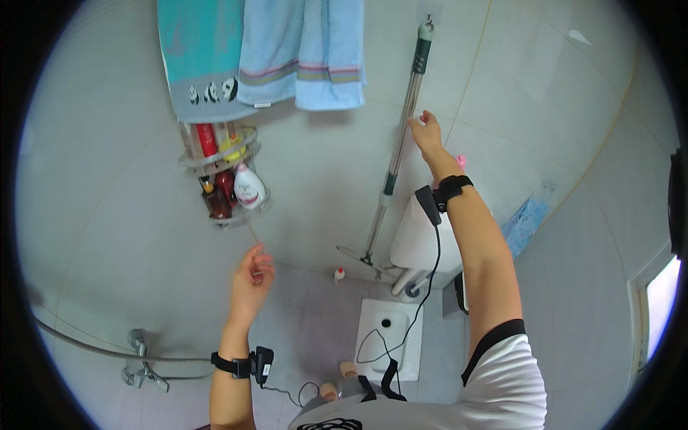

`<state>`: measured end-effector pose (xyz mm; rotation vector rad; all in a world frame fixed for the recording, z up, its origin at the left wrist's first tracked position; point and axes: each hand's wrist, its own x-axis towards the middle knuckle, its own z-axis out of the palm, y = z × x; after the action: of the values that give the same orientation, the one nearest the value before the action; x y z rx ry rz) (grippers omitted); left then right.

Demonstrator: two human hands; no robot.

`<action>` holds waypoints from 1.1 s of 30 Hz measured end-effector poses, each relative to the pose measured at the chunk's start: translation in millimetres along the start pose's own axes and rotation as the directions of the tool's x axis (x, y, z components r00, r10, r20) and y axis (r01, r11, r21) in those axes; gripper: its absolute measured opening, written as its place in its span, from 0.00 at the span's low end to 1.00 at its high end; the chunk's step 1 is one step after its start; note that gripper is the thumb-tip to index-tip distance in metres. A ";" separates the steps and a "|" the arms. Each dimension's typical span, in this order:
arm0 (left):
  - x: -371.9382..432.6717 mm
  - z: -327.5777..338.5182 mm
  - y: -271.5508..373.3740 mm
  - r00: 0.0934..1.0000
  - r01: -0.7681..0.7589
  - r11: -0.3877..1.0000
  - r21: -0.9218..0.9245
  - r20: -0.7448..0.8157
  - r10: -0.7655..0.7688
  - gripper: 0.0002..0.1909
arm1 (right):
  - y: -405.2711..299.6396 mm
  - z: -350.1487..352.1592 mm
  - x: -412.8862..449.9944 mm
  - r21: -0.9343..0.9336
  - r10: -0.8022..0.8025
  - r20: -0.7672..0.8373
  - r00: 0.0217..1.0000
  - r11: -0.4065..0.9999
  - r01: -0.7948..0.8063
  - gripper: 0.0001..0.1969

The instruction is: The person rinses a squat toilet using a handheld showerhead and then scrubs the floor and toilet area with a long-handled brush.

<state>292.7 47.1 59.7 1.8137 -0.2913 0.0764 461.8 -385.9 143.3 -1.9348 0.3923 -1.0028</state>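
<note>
My left hand [253, 274] is raised with its fingers loosely curled, and nothing shows in it. Beyond its fingertips, a two-tier corner shelf [236, 219] holds bottles, among them a white pump-less bottle [250, 188] and a dark brown bottle [215, 200]. My right hand [428, 134] is up beside a long metal mop pole [400, 140], fingers bent and apart, with no object seen in it. Its thumb side overlaps the pole's edge in view; whether they touch, I cannot tell. The pole hangs from a wall hook [429, 20].
Towels [330, 64] hang above the shelf. A white cistern [414, 242] stands behind my right forearm, over a squat toilet [381, 344]. A shower mixer tap [142, 365] with a metal hose is at lower left. A black cable [436, 258] trails from my right wrist strap.
</note>
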 end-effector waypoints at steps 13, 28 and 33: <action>57.6 49.9 31.9 0.999 -0.020 1.000 0.017 0.026 0.020 0.25 | -25.6 41.6 71.6 -0.140 -0.169 -0.098 0.981 0.978 0.154 0.15; 60.3 86.6 42.3 0.990 -0.064 0.998 0.002 0.122 0.063 0.26 | -74.5 2.4 54.1 -0.106 -0.181 0.076 0.981 0.976 0.188 0.14; 48.7 90.4 53.0 0.991 -0.046 0.999 0.001 0.124 0.045 0.26 | -94.9 -13.5 41.7 -0.149 -0.152 0.092 0.984 0.975 0.164 0.14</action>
<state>318.0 -59.6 95.9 1.8187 -0.4210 -0.0038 466.4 -366.9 245.9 -2.1680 0.2817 -1.0177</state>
